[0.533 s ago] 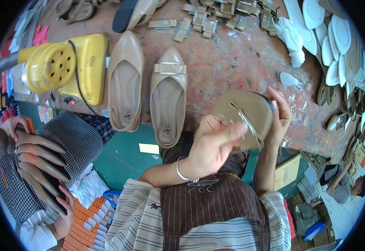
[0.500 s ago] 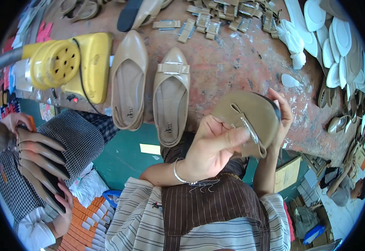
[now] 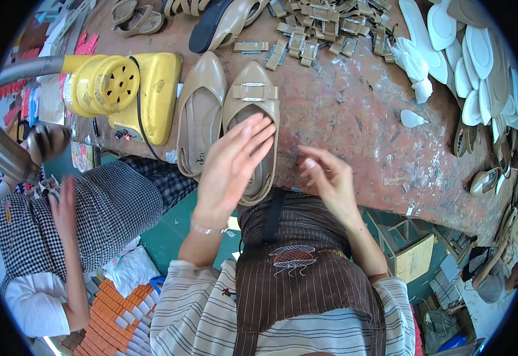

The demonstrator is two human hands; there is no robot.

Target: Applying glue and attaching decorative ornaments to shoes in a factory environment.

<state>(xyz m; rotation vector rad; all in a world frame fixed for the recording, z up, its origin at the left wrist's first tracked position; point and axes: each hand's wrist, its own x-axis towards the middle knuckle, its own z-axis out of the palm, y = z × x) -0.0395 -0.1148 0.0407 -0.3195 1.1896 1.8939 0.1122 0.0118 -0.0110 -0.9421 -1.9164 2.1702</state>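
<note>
While raised palm-out, left hand (image 3: 232,169) fingers spread, empty | right hand (image 3: 329,181) fingers loosely curled, empty

Bright daylight, soft shadows. Glare seen on white insoles (image 3: 478,53) upper right. Fisheye bending strong at rim, black corners. Hands slightly motion-blurred.

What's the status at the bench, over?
Left hand open, over the bow shoe. Right hand open, empty, above the table edge. Plain shoe beside the bow shoe. Nothing blocking.
</note>
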